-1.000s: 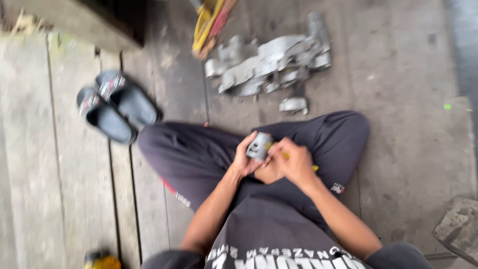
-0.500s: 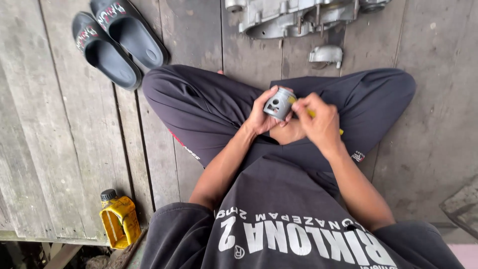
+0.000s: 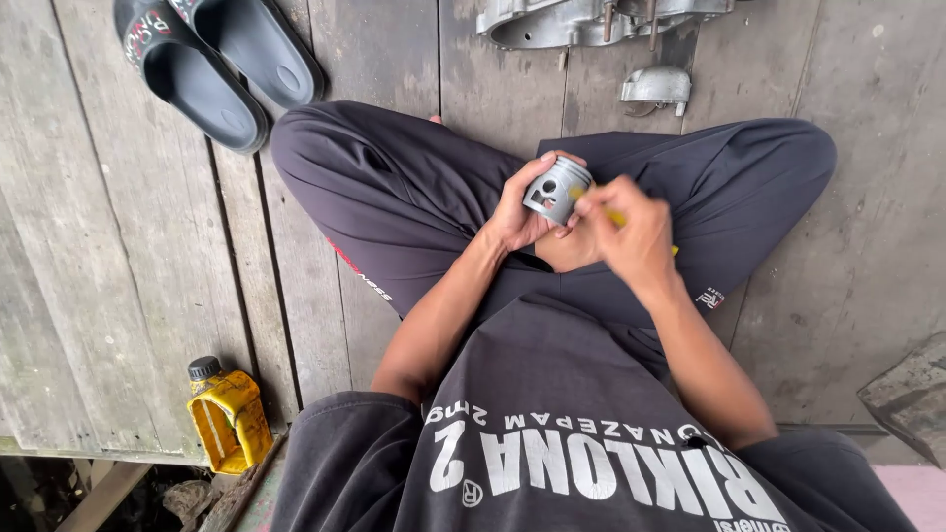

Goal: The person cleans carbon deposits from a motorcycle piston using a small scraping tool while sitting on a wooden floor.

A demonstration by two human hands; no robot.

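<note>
You're sitting cross-legged on the plank floor (image 3: 118, 256). Your left hand (image 3: 519, 209) is gripping a grey piston (image 3: 557, 189) over your lap; your right hand (image 3: 631, 232) is pinching a yellow tool (image 3: 616, 217) against it. Farther off: oil bottle (image 3: 229, 419), sandals (image 3: 217, 64), engine casing (image 3: 591, 20).

An informal home workshop on a weathered plank floor (image 3: 118, 296): engine casings (image 3: 591, 20), an oil bottle (image 3: 229, 418), sandals (image 3: 217, 64).
</note>
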